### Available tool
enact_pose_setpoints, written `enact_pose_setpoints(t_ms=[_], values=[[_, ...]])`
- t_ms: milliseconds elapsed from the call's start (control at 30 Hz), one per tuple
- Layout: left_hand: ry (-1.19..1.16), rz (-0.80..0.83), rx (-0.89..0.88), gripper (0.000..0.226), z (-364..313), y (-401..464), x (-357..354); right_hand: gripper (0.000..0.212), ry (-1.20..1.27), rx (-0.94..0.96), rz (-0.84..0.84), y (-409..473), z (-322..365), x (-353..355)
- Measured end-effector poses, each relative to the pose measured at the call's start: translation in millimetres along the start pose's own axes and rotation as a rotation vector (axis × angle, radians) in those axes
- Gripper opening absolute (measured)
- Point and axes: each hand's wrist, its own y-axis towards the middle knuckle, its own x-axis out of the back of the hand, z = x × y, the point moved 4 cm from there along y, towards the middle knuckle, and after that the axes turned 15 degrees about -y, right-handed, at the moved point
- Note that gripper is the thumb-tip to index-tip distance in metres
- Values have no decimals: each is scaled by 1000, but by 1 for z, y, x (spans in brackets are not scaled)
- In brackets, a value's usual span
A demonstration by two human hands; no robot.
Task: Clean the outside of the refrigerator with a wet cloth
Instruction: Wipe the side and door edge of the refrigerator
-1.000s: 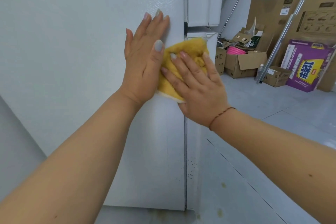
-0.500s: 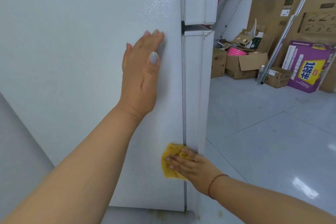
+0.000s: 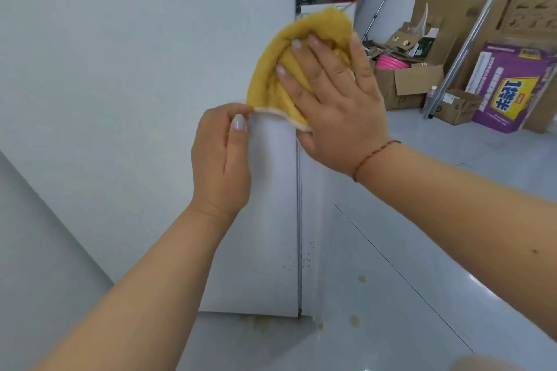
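1. Pinching the pale hemmed corner of the soft yellow terry cloth [image 3: 272, 81], the left hand [image 3: 221, 156] is closing thumb and forefinger on it.
2. Right of that pinch, the cloth is lying against the white textured refrigerator side panel [image 3: 135, 84], bunched over its front corner.
3. Further right, the right hand [image 3: 337, 102] is pressing flat, fingers spread, not clamped.
4. Limp, light and probably damp, it is likely bunching easily; the hem is giving the firmest hold.
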Motion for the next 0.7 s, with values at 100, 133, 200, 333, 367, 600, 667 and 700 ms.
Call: enact_pose_setpoints(t_ms=[100, 133, 200, 333, 367, 600, 667, 700], values=[[-24, -25, 49, 31, 8, -11, 1, 52, 26, -1, -22, -16, 16, -4], [-40, -12, 89, 31, 14, -16, -1, 53, 35, 23, -9, -29, 23, -6], [-71, 13, 184, 34, 28, -31, -4, 58, 47, 92, 43, -59, 39, -10], [-33, 45, 347, 41, 58, -71, -5, 70, 49, 208, 161, -117, 74, -19], [-17, 49, 400, 40, 65, -82, -6, 69, 59, 233, 186, -129, 82, -20], [3, -16, 914, 51, 120, -151, -10, 72, 165, 372, 387, -219, 138, -26], [-45, -20, 1114, 52, 138, -173, -14, 75, 196, 419, 466, -246, 156, -29], [-84, -37, 1223, 52, 146, -183, -17, 77, 206, 439, 503, -257, 163, -30]])
